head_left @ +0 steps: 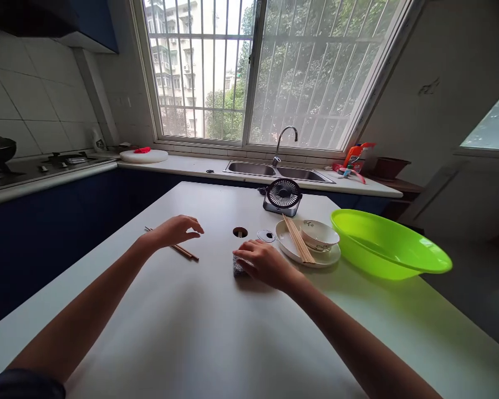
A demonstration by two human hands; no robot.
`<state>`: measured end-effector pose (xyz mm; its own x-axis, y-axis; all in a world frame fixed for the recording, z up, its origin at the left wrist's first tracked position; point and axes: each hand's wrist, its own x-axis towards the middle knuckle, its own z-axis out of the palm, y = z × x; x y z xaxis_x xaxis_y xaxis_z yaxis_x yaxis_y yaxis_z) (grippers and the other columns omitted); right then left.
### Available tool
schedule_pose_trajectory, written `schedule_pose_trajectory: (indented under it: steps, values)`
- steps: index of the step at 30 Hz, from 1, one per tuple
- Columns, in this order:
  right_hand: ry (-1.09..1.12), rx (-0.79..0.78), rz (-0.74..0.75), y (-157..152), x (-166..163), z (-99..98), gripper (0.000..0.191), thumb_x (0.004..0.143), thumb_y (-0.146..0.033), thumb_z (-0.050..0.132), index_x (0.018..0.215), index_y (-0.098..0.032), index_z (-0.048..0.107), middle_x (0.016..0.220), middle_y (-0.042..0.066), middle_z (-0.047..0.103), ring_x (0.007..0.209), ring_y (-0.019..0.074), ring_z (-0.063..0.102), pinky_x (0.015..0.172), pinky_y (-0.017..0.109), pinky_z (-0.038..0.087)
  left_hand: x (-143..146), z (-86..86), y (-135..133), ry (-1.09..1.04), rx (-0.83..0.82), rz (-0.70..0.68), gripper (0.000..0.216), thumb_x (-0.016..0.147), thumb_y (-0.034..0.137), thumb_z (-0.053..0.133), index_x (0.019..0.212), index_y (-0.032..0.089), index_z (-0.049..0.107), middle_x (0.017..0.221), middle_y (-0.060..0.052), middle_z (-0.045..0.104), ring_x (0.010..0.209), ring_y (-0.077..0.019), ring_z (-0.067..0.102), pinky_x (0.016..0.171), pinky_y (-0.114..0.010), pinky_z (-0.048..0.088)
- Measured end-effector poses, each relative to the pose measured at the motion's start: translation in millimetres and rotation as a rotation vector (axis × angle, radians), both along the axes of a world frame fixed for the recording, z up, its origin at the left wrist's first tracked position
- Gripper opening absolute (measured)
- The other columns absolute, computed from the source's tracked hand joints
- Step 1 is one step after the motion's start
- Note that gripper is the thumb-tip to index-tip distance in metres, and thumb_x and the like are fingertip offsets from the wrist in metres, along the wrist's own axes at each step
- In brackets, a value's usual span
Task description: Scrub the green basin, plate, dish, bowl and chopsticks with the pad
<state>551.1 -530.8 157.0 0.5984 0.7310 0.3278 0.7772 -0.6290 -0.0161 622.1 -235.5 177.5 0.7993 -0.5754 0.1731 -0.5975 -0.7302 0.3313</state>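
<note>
My right hand [263, 261] lies on a small grey scouring pad [238, 267] on the white table [199, 332], fingers curled over it and pressing it down. My left hand [175, 231] hovers just above a pair of brown chopsticks [183, 250] lying on the table, fingers apart and slightly bent, holding nothing. Right of my right hand stands a white plate [293, 252] with a white bowl [319, 235] on it and several chopsticks [298, 239] laid across.
A lime-green basin [388, 244] sits at the table's right side. A small black desk fan [283, 197] stands behind the plate. A round hole [240, 232] and its cap [266, 236] are in the tabletop. Sink [274, 170], stove [62, 160] and cutting board [143, 155] line the far counter.
</note>
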Motion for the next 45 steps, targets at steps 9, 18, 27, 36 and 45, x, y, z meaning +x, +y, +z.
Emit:
schedule_pose_trajectory:
  steps: [9,18,27,36,45]
  values:
    - [0.190,-0.244,-0.033,90.9,12.7,-22.4,0.019,0.093,-0.011,0.051,0.098,-0.014,0.070,0.099,0.011,0.069,0.087,0.0201,0.066,0.077,0.029,0.046,9.7,-26.7,43.8,0.155,0.139,0.156,0.020,0.077,0.025,0.068,0.096,0.027,0.076,0.103,-0.001,0.074,0.091,-0.0196,0.067,0.077,-0.024,0.049]
    - [0.222,-0.232,-0.129,131.7,31.3,-34.8,0.024,0.092,-0.009,0.049,0.098,-0.013,0.071,0.098,0.012,0.069,0.085,0.0213,0.066,0.071,0.027,0.046,14.9,-40.0,53.7,0.213,0.116,0.104,0.017,0.075,0.034,0.074,0.091,0.028,0.078,0.099,-0.002,0.073,0.089,-0.0201,0.066,0.076,-0.024,0.048]
    - [0.230,-0.175,-0.196,146.1,42.6,-37.6,0.029,0.096,-0.013,0.044,0.096,-0.014,0.073,0.100,0.012,0.068,0.085,0.0197,0.065,0.070,0.027,0.045,18.0,-44.4,55.5,0.257,0.115,0.075,0.019,0.077,0.020,0.066,0.087,0.027,0.079,0.092,-0.002,0.073,0.081,-0.0172,0.067,0.072,-0.022,0.049]
    - [0.213,-0.086,-0.210,150.5,46.1,-48.0,0.028,0.094,-0.013,0.045,0.095,-0.012,0.073,0.098,0.013,0.067,0.086,0.0204,0.062,0.076,0.029,0.043,18.3,-43.4,54.9,0.249,0.108,0.053,0.019,0.079,0.020,0.064,0.088,0.026,0.079,0.092,-0.003,0.073,0.081,-0.0172,0.066,0.072,-0.023,0.048]
    - [0.193,0.010,-0.226,147.7,41.2,-58.0,0.027,0.097,-0.028,0.049,0.102,-0.016,0.072,0.104,0.011,0.065,0.095,0.0218,0.058,0.084,0.033,0.042,21.3,-48.4,50.1,0.231,0.082,0.056,0.015,0.081,0.027,0.065,0.087,0.024,0.078,0.094,-0.003,0.072,0.082,-0.0174,0.064,0.073,-0.024,0.045]
